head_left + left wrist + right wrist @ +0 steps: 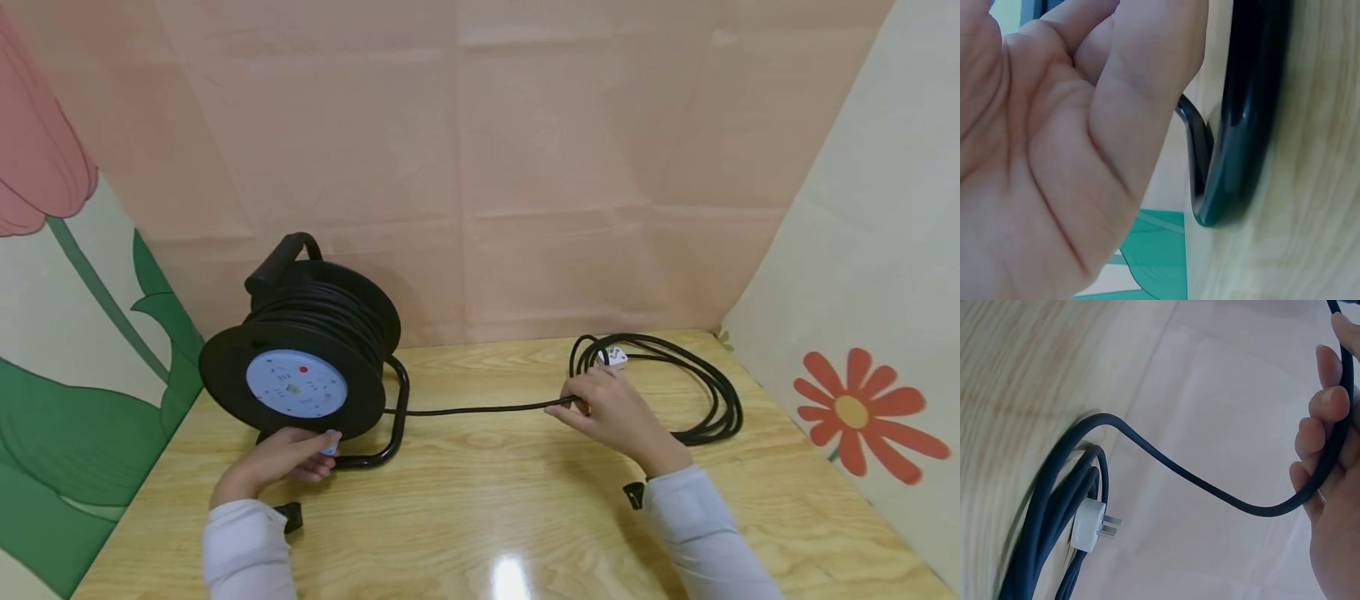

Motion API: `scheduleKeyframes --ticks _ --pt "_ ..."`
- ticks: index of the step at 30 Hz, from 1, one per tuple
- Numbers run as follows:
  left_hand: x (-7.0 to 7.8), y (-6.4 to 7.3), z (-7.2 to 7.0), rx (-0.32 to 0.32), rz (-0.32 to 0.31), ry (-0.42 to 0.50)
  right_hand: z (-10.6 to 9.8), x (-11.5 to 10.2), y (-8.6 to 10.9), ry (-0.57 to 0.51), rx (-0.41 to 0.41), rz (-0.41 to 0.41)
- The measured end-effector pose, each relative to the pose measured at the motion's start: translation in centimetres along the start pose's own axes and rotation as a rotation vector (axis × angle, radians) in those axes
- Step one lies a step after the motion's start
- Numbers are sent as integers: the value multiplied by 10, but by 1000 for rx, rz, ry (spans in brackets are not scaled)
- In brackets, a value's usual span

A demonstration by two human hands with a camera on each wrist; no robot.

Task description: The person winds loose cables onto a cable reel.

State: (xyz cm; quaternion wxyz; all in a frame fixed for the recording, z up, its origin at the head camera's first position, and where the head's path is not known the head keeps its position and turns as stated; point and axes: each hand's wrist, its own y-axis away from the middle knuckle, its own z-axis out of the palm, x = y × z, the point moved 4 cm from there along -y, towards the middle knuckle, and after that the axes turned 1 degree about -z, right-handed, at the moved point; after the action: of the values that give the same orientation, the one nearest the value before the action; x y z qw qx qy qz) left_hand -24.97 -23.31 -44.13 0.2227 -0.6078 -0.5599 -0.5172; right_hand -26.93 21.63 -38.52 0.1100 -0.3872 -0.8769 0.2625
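Note:
A black cable reel [292, 342], wound with black cable and bearing a light-blue socket face, stands at the left of the table. My left hand [285, 457] grips the small light-blue knob [330, 443] at the reel's lower rim; the left wrist view shows mostly my palm, with the knob out of sight. From the reel a taut length of black cable [472, 410] runs rightward to my right hand [611, 410], whose fingers curl round it. Behind and right of that hand lies a loose coil of cable [723, 408], with a white plug [1088, 525] beside its loops.
The reel's black tube frame [401, 408] rests on the wooden table [450, 517]. A pink backdrop [525, 167] rises behind, and printed flower panels stand on both sides. Small black pieces [291, 517] show at both wrists.

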Motion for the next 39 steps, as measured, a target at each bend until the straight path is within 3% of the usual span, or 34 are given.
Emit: scheduleKeyframes --ticks 8,14,18,30,33,39 --pt "-13 3 -11 97 -18 18 0 -9 -6 -34 -10 -55" --pt "-16 9 -21 214 -43 -77 -2 -11 -7 -17 37 -51" --pt "-18 14 -29 291 -79 -126 3 -15 -8 -16 17 -62" --pt "-19 28 -51 450 -115 -386 18 -35 -10 -248 -32 -93" --pt "-19 31 -54 494 -113 -412 20 -39 -10 -307 -67 -76" --pt "-21 37 -58 573 -103 -370 24 -50 -10 -404 -154 -66"
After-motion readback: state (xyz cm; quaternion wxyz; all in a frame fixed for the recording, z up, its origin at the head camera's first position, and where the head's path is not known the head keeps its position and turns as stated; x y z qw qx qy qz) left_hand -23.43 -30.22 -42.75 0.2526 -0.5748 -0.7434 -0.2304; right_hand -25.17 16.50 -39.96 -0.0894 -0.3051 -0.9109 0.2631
